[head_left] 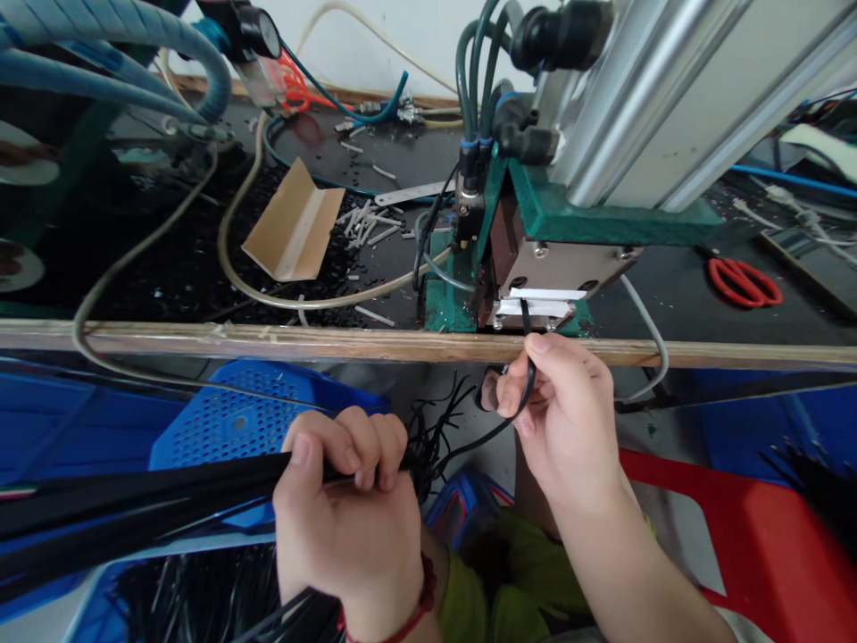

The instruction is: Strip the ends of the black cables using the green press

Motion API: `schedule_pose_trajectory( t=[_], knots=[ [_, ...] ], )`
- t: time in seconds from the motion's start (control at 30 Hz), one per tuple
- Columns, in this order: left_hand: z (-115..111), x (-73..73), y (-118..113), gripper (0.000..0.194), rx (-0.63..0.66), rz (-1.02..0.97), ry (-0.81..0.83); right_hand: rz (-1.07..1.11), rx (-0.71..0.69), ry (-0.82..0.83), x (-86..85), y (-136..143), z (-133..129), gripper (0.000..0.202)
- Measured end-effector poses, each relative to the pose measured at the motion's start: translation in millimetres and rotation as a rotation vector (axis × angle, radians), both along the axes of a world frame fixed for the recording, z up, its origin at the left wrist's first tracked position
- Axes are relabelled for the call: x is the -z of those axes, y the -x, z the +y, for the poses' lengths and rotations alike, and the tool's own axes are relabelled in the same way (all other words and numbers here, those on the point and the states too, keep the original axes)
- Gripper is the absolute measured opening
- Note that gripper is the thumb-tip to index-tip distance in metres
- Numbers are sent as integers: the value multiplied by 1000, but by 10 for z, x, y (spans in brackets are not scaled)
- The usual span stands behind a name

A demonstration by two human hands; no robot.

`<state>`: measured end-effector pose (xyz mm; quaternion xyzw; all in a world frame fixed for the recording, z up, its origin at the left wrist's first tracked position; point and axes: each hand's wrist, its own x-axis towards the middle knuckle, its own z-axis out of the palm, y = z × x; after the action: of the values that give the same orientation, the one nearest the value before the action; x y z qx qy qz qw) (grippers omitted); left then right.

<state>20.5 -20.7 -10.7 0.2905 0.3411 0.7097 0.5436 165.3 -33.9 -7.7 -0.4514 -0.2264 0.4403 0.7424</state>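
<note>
My left hand [348, 509], with a red cord at the wrist, is closed around a thick bundle of black strips [167, 500] that runs off to the left edge. The loose ends of the bundle fan out past my fist. Between the thumb and fingers of my right hand [569, 411] is one black strip [528, 384], which curves back toward the bundle ends. The tip of that strip lies in the white-faced slot [536, 306] at the front of the press machine [569, 254], just above my right fingers.
A wooden table edge [335, 339] crosses the view below the machine. On the dark tabletop lie a folded cardboard piece [295, 223], white tube pieces [365, 221], hoses and red-handled scissors [743, 282]. Blue crates [234, 411] and a red stool [769, 536] stand below.
</note>
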Motion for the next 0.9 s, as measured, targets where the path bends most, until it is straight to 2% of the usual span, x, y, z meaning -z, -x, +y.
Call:
schedule_pose_trajectory(
  t=[0.3,0.43,0.57,0.73,0.9],
  knots=[
    [-10,20,-6,41,-6,-21,29,-25,59,51,36,35,8,37],
    [-12,33,-8,44,37,-43,43,-53,82,55,119,71,-34,43],
    [-25,49,12,47,108,-56,-11,-156,124,41,174,187,-134,37],
    [-53,86,42,44,166,-51,-35,-423,-41,-4,137,419,-304,41],
    [-112,87,76,30,218,-26,-45,-649,-191,-69,115,547,-432,40]
  ],
)
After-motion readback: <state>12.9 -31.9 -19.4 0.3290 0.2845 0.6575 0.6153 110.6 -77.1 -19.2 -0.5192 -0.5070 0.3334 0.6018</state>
